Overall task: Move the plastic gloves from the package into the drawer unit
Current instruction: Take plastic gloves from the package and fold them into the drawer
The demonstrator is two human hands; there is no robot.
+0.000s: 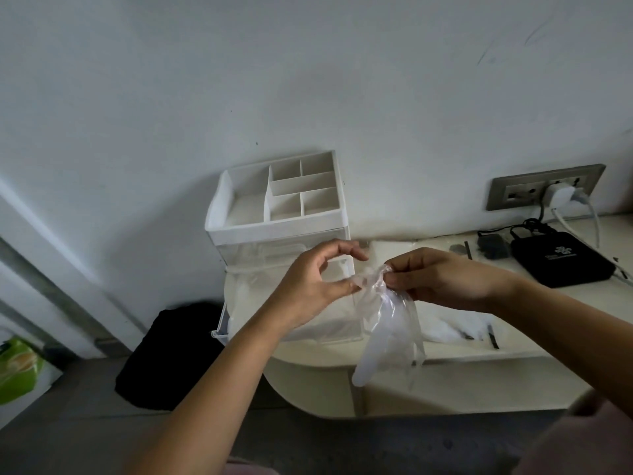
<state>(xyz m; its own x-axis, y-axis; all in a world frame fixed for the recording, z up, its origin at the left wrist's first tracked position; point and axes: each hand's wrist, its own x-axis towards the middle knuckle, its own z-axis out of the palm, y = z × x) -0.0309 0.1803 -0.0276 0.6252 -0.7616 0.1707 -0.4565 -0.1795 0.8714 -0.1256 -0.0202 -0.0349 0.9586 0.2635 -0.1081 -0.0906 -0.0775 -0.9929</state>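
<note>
Our left hand (317,284) and right hand (442,279) meet over the drawer (222,323), fingers (394,278) pinching a glove (387,323) hanging toward six o'clock.

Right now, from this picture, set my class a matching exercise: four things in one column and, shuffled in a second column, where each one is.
Things
1. plastic glove
2. white plug
3. green bag
4. black box

Places
A. far left edge of the view
B. pinched between left hand and right hand
C. in the wall socket
D. flat on the counter, right side

Pairs: 1-B, 2-C, 3-A, 4-D
</note>
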